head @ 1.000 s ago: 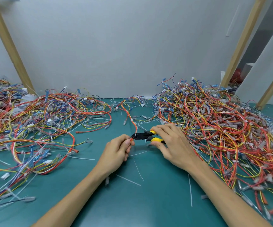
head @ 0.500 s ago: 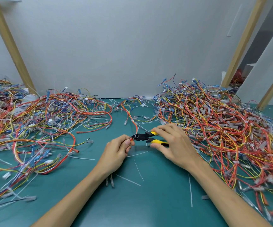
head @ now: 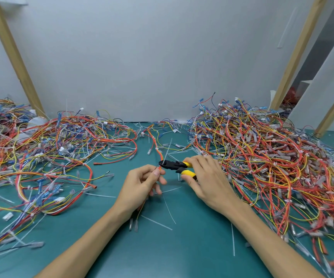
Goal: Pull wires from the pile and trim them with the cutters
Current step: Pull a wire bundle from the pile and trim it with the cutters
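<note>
My left hand (head: 142, 184) pinches a thin bundle of red and yellow wires (head: 156, 147) that runs from my fingers back toward the wall; its lower end hangs below my palm with clear connectors (head: 133, 225). My right hand (head: 206, 177) grips the yellow-handled cutters (head: 175, 165), whose black jaws sit against the bundle just above my left thumb. A white cable tie (head: 168, 150) sticks up from the bundle at the jaws. A big wire pile (head: 266, 157) lies to the right.
A second wire heap (head: 47, 151) spreads over the left of the green mat (head: 192, 247). Cut white tie pieces (head: 169, 209) lie scattered near my hands. Wooden posts (head: 15, 57) lean against the grey wall on both sides.
The cutter jaws have stayed on the bundle. My left fingers have spread a little and the connectors under my left palm now hang lower into sight.
</note>
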Tool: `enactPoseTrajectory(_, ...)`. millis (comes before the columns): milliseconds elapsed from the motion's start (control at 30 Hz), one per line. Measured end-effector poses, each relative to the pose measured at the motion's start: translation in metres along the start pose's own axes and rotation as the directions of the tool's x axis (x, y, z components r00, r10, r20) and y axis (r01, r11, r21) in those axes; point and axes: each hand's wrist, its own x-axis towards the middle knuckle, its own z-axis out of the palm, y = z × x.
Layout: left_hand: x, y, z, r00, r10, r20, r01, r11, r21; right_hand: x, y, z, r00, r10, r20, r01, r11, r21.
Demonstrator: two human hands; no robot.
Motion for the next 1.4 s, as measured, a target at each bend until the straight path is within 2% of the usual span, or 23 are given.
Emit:
enactPoseTrajectory(100,0.000,0.002,0.000,0.999,-0.039,0.018,0.040,0.998,-0.052,-0.001,0.004,-0.001,1.000,0.025,0.003,-0.025,0.996,0.087)
enactPoseTrajectory(200,-0.001,0.002,0.001,0.997,-0.055,0.063,0.056,0.998,-0.029,-0.001,0.007,-0.002,0.999,0.043,0.005,-0.044,0.991,0.123)
enactPoseTrajectory(933,0.000,-0.002,-0.001,0.997,0.004,0.077,-0.008,0.999,0.051,-0.002,-0.003,0.000,0.995,0.064,-0.077,-0.059,0.996,0.068)
enactPoseTrajectory(1200,0.000,-0.002,0.000,0.999,-0.005,0.051,0.002,0.999,0.046,-0.002,0.002,-0.001,0.990,0.079,-0.117,-0.066,0.991,0.112)
enactPoseTrajectory(1400,0.000,0.001,0.001,1.000,-0.022,0.018,0.022,1.000,0.009,-0.001,0.004,0.004,0.970,0.170,-0.174,-0.138,0.974,0.182)
